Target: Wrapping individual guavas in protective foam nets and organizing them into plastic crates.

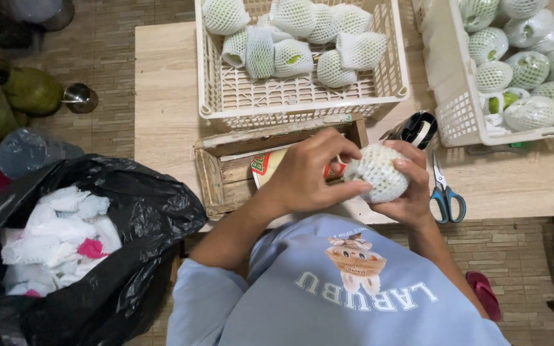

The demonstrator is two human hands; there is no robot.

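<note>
Both my hands hold one round fruit wrapped in a white foam net [379,172] just above the table's near edge. My left hand [309,173] grips it from the left with fingers curled over the top. My right hand [411,186] cups it from the right and below. Under my left hand lies a shallow wooden box [216,179] with a roll of stickers [265,165] in it. A cream plastic basket [238,102] holds several netted fruits at the back. A second basket [456,109] at the right is full of netted fruits.
Blue-handled scissors [445,192] lie on the table right of my hands, and a tape dispenser [418,128] sits behind them. A black plastic bag [129,211] of white foam nets stands on the floor at the left. Bottles and a jug [30,90] are on the floor further left.
</note>
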